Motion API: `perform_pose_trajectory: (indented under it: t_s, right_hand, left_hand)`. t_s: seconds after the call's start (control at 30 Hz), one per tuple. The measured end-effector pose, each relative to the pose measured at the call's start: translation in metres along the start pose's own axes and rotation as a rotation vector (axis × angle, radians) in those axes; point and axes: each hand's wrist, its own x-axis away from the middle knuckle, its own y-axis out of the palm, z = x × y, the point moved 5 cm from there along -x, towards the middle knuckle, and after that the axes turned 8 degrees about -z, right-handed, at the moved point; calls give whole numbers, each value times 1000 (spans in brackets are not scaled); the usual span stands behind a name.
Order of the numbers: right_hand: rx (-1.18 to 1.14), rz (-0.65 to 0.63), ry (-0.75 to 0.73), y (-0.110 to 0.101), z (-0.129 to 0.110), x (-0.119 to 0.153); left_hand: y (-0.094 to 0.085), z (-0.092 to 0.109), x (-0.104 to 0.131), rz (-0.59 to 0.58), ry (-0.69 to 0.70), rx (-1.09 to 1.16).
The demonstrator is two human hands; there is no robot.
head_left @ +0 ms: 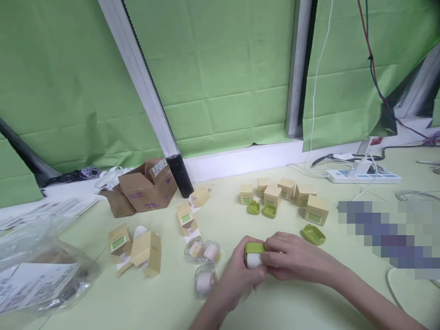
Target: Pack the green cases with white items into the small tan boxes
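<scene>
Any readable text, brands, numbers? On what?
No legible text.
Brown carton: purple print, blurred; white sticker, too small.
Small tan boxes: green labels, too small.
Clear plastic bag: printed sheet, too blurred.
Held green-and-white piece: no text discernible.

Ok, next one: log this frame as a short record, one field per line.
Left hand: holding a small white block with a green top
Right hand: fingers on the same block
Left of hands: three pinkish-white pieces in clear plastic; opened tan cardboard cartons farther left
Beyond hands: six small tan cardboard boxes; three green plastic dishes
Near wall: black cylinder; white power strip
</scene>
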Motion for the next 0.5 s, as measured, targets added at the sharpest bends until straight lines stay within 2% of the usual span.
perform_pose_trajectory:
  t_s: [0.33, 0.5]
  right_hand:
    - [-112, 30, 2, -2, -1, 0]
    - [-598, 104, 235, -11, 9, 3]
  left_hand:
    - [2, 2, 1, 14, -17, 45]
    - [2, 9, 6, -58, 68, 154]
